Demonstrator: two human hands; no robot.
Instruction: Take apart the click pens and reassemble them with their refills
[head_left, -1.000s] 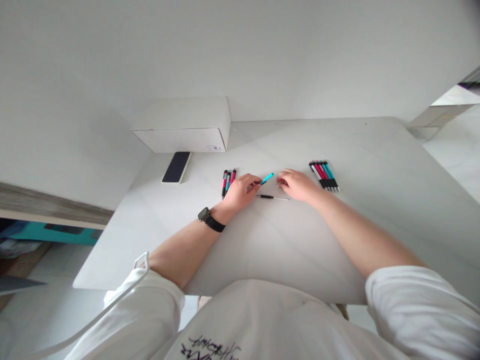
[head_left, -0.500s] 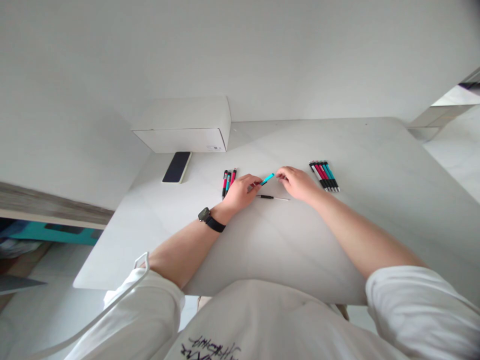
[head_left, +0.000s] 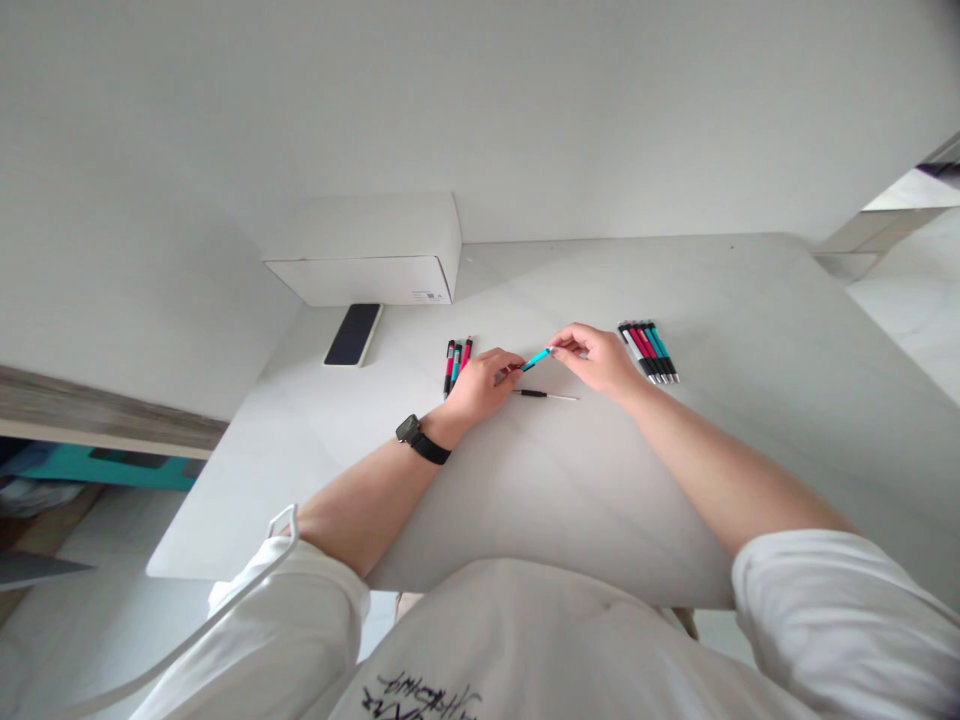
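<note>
My left hand (head_left: pixel 484 385), with a black watch on the wrist, is closed on the dark end of a teal pen barrel (head_left: pixel 537 358). The barrel tilts up to the right. At its upper end, the fingertips of my right hand (head_left: pixel 592 357) are pinched together; whether they grip the barrel or a tiny part there I cannot tell. Just below the barrel lies a thin pen piece (head_left: pixel 534 394) with a black grip and a slim pale refill. Several red and teal pens (head_left: pixel 457 360) lie beside my left hand, partly covered by it.
A neat row of several white, red and teal pens (head_left: pixel 649 352) lies right of my right hand. A phone (head_left: pixel 354 335) lies at the left, before a white box (head_left: pixel 367 280) against the wall. All rest on the white table (head_left: pixel 525 500).
My right hand has shifted slightly up, and its fingertips have come together at the upper end of the teal barrel. My left hand keeps its hold in nearly the same place.
</note>
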